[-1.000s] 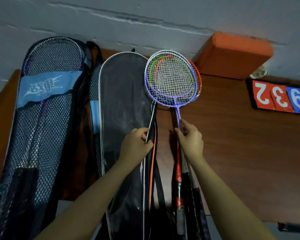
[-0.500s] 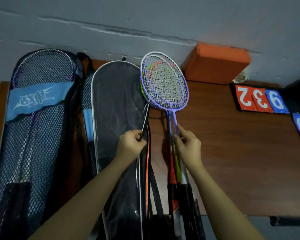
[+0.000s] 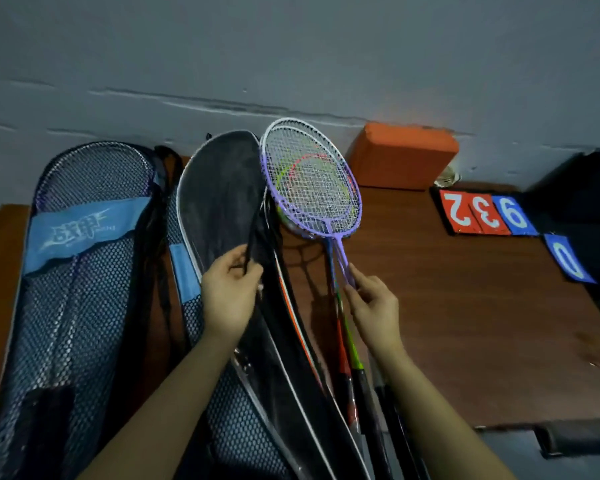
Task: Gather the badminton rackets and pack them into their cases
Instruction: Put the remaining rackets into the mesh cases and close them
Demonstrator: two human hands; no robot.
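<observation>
**Rackets Held at the Mouth of a Black Case**

A bundle of badminton rackets [image 3: 312, 188] is seen lifted above a brown wooden table [image 3: 465, 323], their heads stacked one over another, with purple-and-white frames on top and a red and a yellow-green frame visible through the strings. The shafts are pinched between the fingers and thumb of the right hand [image 3: 374, 306], just below the purple throats; the dark handles run down toward the lower edge of the view. The heads are overlapped slightly with the right edge of a black case [image 3: 222, 202], which is laid lengthwise on the table with its white piping showing. The case's opening edge is gripped by the left hand [image 3: 229, 296], fingers curled round the dark fabric, and is pulled up away from the underside, where an orange trim line can be made out. The two hands are kept apart, with the case's edge between them.

To the left, a blue mesh case [image 3: 80, 271] bearing a light blue band is laid beside the black one; part of a second mesh case [image 3: 184, 271] is seen between them. An orange block [image 3: 402, 157] is set against the grey wall behind the rackets, and red and blue number cards [image 3: 482, 213] are spread at the right.
</observation>
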